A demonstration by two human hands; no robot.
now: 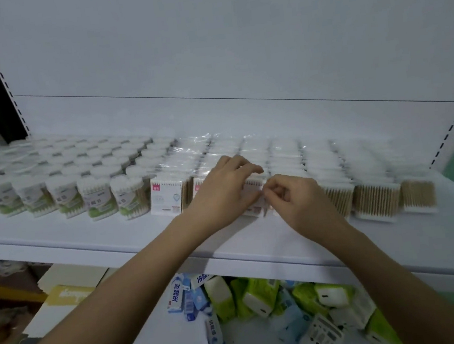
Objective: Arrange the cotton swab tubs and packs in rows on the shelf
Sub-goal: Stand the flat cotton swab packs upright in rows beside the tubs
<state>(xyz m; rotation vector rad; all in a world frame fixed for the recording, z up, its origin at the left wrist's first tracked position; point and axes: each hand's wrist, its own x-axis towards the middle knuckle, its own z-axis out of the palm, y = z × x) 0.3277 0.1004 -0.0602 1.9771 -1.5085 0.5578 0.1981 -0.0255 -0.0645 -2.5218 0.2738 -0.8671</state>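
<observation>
Both hands meet at the shelf's [59, 240] front edge: left hand [222, 192] curled over a swab pack [254, 187], right hand [299, 200] seemingly pinching its corner. Tubs [96, 196] stand left, packs [374, 201] in rows right.

Green tissue packs [261, 294] and blue-and-white boxes [177, 296] are heaped loosely on the lower shelf [165, 343]. Cream boards [71, 275] are stacked at the left.

Two hands [223, 189], six tub [98, 198] rows, roughly nine pack [376, 202] rows.
</observation>
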